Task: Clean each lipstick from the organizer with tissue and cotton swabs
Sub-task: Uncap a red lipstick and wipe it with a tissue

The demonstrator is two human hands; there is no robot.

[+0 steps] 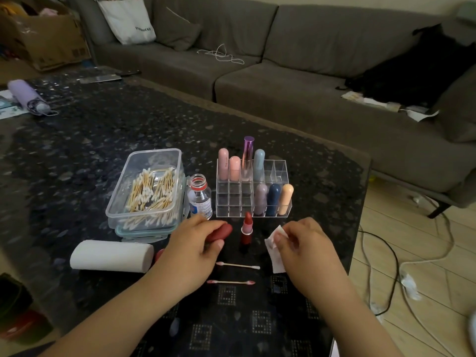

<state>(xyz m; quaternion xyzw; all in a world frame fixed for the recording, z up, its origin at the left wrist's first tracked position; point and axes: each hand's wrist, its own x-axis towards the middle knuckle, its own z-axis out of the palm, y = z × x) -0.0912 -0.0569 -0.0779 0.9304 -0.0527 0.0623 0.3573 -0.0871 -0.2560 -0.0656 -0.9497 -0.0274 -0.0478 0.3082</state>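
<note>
Head view: open red lipstick (246, 231) stands upright on the counter (103, 130), just in front of the organizer (253, 194), between both hands. Judgement: light, rigid tube, top-heavy and easy to tip; exposed bullet is soft and smears, so take it by the lower barrel, not the tip.

Left hand (195, 248) curls around the red cap (220, 232), palm down, wrist low over the counter. Right hand (304, 243) pinches a folded tissue (274, 249) between thumb and fingertips; tissue is limp, tears if dragged hard. Two used cotton swabs (238, 265) lie near, toward the camera.
</note>
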